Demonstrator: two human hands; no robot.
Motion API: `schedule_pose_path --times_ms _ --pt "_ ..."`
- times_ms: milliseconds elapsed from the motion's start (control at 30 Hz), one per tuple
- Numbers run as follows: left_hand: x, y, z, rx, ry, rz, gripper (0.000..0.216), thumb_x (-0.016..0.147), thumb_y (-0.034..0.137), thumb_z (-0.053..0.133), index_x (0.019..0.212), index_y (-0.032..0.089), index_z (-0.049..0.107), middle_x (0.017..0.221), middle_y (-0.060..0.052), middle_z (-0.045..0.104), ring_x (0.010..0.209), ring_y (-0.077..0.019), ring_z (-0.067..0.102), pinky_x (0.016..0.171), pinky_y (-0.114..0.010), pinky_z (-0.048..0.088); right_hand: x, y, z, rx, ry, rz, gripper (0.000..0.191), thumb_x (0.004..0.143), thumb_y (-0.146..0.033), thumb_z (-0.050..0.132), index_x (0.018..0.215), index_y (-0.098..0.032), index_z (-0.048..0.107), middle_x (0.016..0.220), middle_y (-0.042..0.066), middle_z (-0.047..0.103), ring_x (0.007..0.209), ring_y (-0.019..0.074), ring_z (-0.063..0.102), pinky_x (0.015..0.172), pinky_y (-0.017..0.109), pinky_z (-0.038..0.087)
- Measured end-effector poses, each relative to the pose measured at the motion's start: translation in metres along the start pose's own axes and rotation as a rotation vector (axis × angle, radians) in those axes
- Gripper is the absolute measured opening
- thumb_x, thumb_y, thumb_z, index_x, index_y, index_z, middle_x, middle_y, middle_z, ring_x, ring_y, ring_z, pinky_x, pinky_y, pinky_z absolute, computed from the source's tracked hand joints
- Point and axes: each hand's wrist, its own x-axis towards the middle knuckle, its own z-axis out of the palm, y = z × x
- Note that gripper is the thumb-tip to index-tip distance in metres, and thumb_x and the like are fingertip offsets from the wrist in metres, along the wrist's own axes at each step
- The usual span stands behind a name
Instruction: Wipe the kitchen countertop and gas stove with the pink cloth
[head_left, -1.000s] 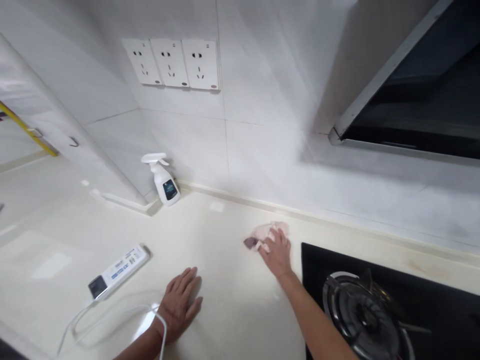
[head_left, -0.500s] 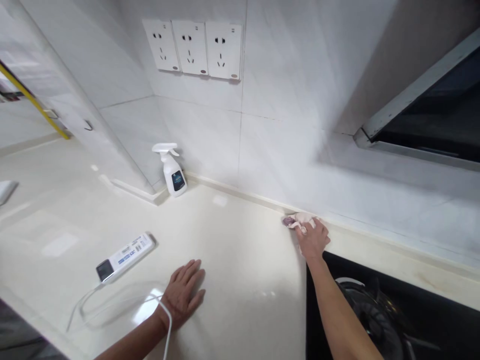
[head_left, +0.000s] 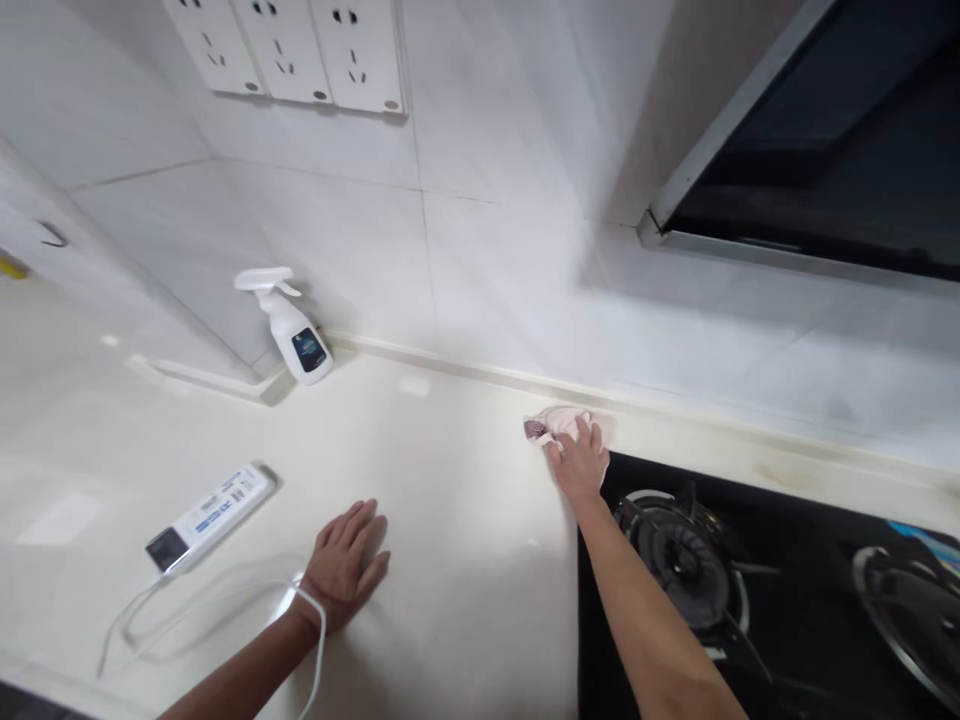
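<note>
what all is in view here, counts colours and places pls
cloth: 1, pale pink, on the counter by the back wall, under the right hand
spray bottle: 1, white, in the counter corner
power strip: 1, white, on the counter, left
cable: 1, white, looped near the left wrist
sockets: 3, white, on the wall
hob: 1, black, right
burners: 2, on the hob
hood: 1, dark, upper right
counter: 1, cream
left hand: flat on the counter
right hand: pressing the cloth

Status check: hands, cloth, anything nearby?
Left hand flat on cream countertop. Right hand pressing crumpled pink cloth beside black gas hob.
</note>
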Motion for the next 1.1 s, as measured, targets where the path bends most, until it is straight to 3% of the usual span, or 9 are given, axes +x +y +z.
schedule_pose_path --times_ms 167,433,733,900,1000,1100 --pt "0.003 0.001 -0.001 0.017 -0.01 0.005 0.048 0.098 0.045 0.051 0.136 0.018 0.06 0.152 -0.014 0.054 0.144 -0.0306 0.046 0.111 -0.048 0.041 -0.053 -0.014 -0.004 0.009 0.015 -0.057 0.029 0.098 -0.043 0.054 0.108 -0.029 0.078 0.165 0.006 0.039 0.155 0.0336 0.019 0.116 0.058 0.025" --pt "0.005 -0.001 0.006 -0.004 -0.026 -0.024 0.05 0.099 0.048 0.047 0.136 0.017 0.06 0.152 -0.015 0.054 0.143 -0.032 0.047 0.111 -0.051 0.04 -0.158 -0.035 -0.003 0.056 0.096 -0.102 0.022 0.095 -0.039 0.059 0.1 -0.028 0.077 0.16 0.009 0.047 0.153 0.0354 0.029 0.116 0.06 0.028" --pt "0.005 0.0 0.012 -0.06 -0.01 -0.055 0.047 0.1 0.048 0.045 0.135 0.02 0.06 0.153 -0.015 0.053 0.144 -0.0321 0.046 0.113 -0.05 0.038 -0.287 -0.032 -0.027 0.038 0.011 -0.077 0.019 0.094 -0.037 0.061 0.102 -0.03 0.076 0.16 0.008 0.048 0.154 0.0345 0.031 0.116 0.06 0.031" --pt "0.006 0.0 0.015 -0.069 0.026 -0.035 0.045 0.1 0.044 0.045 0.133 0.018 0.062 0.151 -0.016 0.055 0.142 -0.0345 0.048 0.111 -0.051 0.04 -0.36 -0.029 -0.025 0.013 0.032 -0.034 0.018 0.088 -0.039 0.063 0.099 -0.037 0.077 0.154 0.004 0.055 0.149 0.0362 0.041 0.112 0.059 0.038" --pt "0.006 0.001 0.017 -0.114 0.032 -0.037 0.044 0.099 0.042 0.047 0.132 0.018 0.062 0.151 -0.018 0.055 0.143 -0.036 0.048 0.112 -0.053 0.04 -0.384 -0.03 -0.02 0.015 0.08 0.01 0.017 0.084 -0.044 0.067 0.096 -0.041 0.078 0.149 0.004 0.06 0.144 0.0389 0.048 0.107 0.058 0.043" --pt "0.006 0.002 0.017 -0.111 0.043 -0.035 0.043 0.099 0.04 0.047 0.133 0.018 0.063 0.15 -0.019 0.056 0.142 -0.0366 0.048 0.111 -0.054 0.041 -0.385 -0.035 -0.018 -0.008 0.106 0.042 0.017 0.081 -0.045 0.069 0.095 -0.043 0.078 0.145 0.002 0.063 0.141 0.041 0.05 0.102 0.06 0.045"
